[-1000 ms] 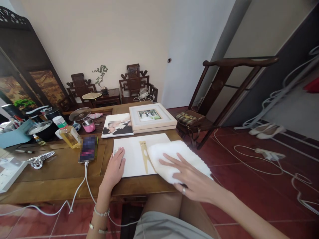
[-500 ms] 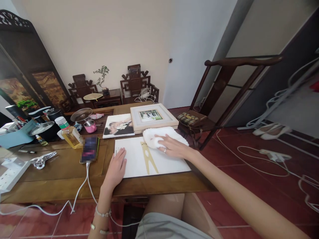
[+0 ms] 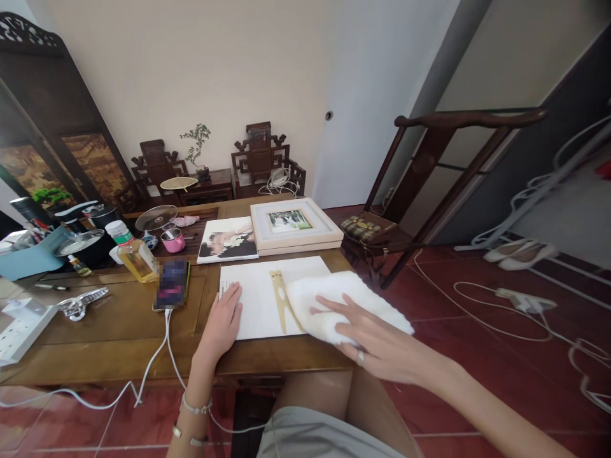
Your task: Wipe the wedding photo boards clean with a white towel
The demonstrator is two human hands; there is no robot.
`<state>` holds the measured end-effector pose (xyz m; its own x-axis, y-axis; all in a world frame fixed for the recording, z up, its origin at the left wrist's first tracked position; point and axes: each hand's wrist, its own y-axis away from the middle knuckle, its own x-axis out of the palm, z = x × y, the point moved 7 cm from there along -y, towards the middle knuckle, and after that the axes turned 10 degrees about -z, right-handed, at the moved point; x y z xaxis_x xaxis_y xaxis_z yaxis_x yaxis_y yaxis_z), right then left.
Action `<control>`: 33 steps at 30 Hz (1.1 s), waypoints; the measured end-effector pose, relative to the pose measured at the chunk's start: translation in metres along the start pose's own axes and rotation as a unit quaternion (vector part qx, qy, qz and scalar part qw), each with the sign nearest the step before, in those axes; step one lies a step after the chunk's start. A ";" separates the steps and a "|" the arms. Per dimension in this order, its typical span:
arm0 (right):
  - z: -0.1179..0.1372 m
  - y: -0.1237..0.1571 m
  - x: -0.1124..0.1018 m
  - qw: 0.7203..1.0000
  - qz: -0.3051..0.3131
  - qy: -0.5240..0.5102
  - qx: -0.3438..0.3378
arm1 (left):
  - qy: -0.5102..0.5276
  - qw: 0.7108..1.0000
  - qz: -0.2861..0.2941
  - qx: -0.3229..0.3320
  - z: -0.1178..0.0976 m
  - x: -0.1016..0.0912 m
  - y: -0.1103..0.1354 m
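Note:
My left hand (image 3: 225,318) lies flat with its fingers stretched out over the left edge of a white board or book (image 3: 252,305) on the table. Under my right hand (image 3: 367,331) is a fluffy white towel (image 3: 329,289), pressed on the right part of the board and hanging past its near right corner. The fingers are bent into the cloth, and a ring shows on one. A pale yellow figure with two long legs (image 3: 281,308) marks the middle of the board; the towel partly covers it.
Behind the board lie a thick framed photo (image 3: 329,222) and a photo panel (image 3: 210,254). Left of my hand are a charging phone (image 3: 172,286), an oil bottle (image 3: 136,257), a pink cup (image 3: 172,240), a claw clip (image 3: 81,305) and a power strip (image 3: 19,337). A wooden chair (image 3: 424,159) stands at right.
My right hand has drawn the towel from the board's far right part toward me and to the right. The left hand has stayed in place on the board.

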<state>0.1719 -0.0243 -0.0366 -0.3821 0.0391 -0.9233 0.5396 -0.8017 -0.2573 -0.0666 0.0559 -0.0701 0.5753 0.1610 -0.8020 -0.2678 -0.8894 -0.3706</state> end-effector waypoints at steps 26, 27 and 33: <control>0.047 -0.047 0.031 0.996 -0.045 0.058 -0.057 | -0.002 1.000 0.001 0.002 0.000 0.001 0.000; 0.052 -0.038 0.031 0.996 -0.039 0.053 -0.065 | -0.003 1.000 0.003 0.000 0.000 0.001 0.000; 0.053 -0.033 0.029 0.996 -0.004 0.065 -0.057 | -0.004 1.000 0.003 -0.001 -0.001 0.000 0.000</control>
<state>0.1026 -0.0282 -0.0398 -0.2908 0.1275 -0.9483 0.6212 -0.7286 -0.2885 -0.0654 0.0558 -0.0695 0.5678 0.1582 -0.8078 -0.2696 -0.8915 -0.3641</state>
